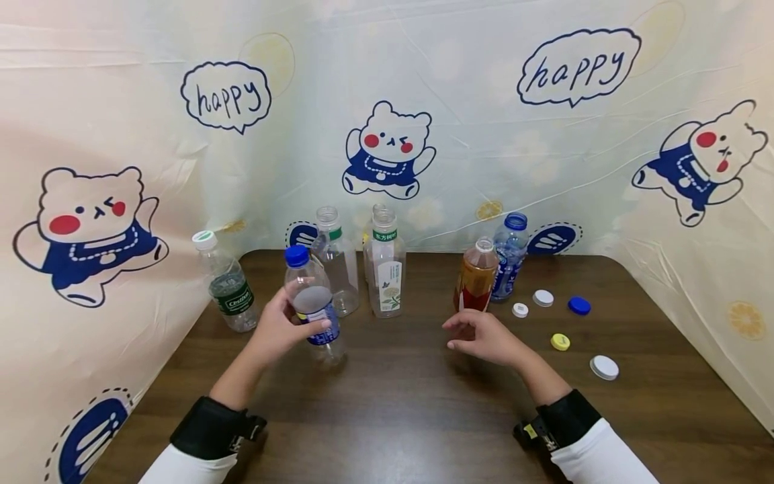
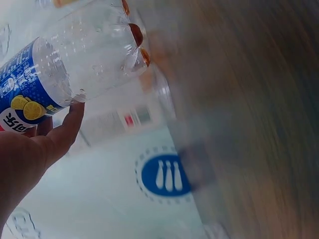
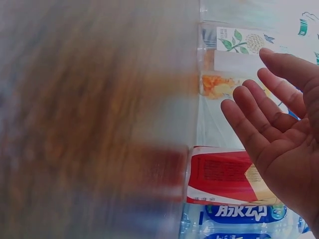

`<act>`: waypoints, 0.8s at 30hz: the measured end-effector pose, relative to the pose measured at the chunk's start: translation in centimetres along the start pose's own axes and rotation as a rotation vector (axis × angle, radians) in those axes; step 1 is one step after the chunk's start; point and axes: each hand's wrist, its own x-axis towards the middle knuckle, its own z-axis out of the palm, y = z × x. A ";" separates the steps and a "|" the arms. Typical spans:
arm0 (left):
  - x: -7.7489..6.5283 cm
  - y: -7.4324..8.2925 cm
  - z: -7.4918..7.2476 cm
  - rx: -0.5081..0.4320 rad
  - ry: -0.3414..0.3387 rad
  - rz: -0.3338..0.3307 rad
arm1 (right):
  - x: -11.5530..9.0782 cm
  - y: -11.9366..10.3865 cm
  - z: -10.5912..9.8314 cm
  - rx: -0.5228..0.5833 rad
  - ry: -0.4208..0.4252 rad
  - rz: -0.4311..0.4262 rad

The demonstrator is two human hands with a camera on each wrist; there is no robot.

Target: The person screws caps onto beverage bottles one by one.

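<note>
- Left hand [image 1: 279, 327]: thumb and fingers grasp the blue-capped bottle [image 1: 316, 302] around its body, left of centre, nearer me than the clear bottle with a green neck band [image 1: 338, 269]. From here I cannot tell whether its base meets the table. The thin plastic could buckle under a hard squeeze, or slide through a slack one.
- Right hand [image 1: 486, 339]: released, fingers loosely bent, holding nothing, just in front of the amber bottle [image 1: 478, 274]. A forward push of the knuckles could tip that bottle; being uncapped, it might spill if anything is inside.
- Close neighbours: a leftward or backward swing of the held bottle could knock the green-banded one, which might topple into the flower-label bottle [image 1: 388, 282].
- Farther right: the blue-tinted bottle [image 1: 511, 252] stands just behind the amber one, so one fall could take both.
- Outer right: loose caps, among them the yellow cap [image 1: 560, 342] and large white cap [image 1: 605, 367], lie near the right forearm; a sweeping sleeve could scatter them.
</note>
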 end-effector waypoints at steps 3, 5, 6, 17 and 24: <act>-0.2 -0.2 -1.5 0.050 0.050 -0.014 | 0.1 0.0 0.0 -0.002 -0.001 -0.002; -0.4 -0.5 -2.5 0.074 0.082 -0.029 | 0.0 0.0 -0.1 -0.005 0.000 -0.003; -0.6 -0.6 -3.0 0.079 0.098 -0.041 | 0.0 0.0 -0.1 -0.006 0.000 -0.001; -2.0 -1.8 -7.3 0.140 0.220 -0.153 | -0.1 0.0 -0.3 0.003 -0.006 0.006; -3.5 -2.5 -10.3 0.210 0.306 -0.194 | -0.2 0.1 -0.4 -0.001 -0.005 0.011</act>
